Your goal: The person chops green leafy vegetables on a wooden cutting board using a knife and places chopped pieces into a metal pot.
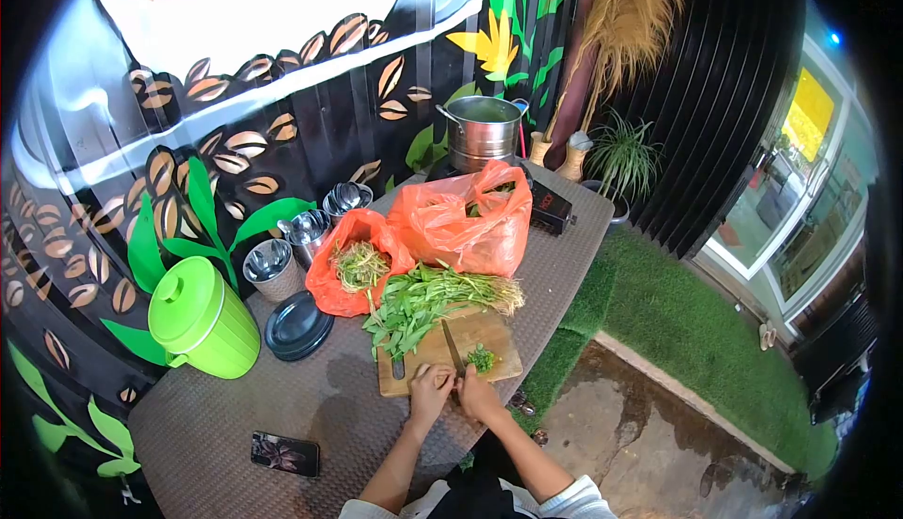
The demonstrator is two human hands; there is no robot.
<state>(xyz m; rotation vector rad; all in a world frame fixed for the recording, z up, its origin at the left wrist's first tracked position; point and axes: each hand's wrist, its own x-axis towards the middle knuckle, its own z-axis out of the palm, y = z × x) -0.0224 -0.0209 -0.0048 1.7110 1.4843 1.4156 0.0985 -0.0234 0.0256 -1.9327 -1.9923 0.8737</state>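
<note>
A wooden cutting board (505, 333) lies near the front edge of the brown table. Over its near edge my right hand (479, 397) is closed around the handle end of a knife (451, 340), whose blade points away from me. My left hand (433, 393) is closed just beside it, its fingertips pressed together; whatever they pinch is too small to make out. Chopped greens (481, 358) sit in a small pile right of the blade. Behind the board spreads a bunch of leafy greens (423, 303) with its roots to the right.
Behind the greens stand a red bag of trimmings (324, 286) and a larger red bag (461, 232). A green lidded bucket (212, 326), black plates (298, 326) and a phone (285, 454) are at the left. A steel pot (483, 138) stands on a stove at the back.
</note>
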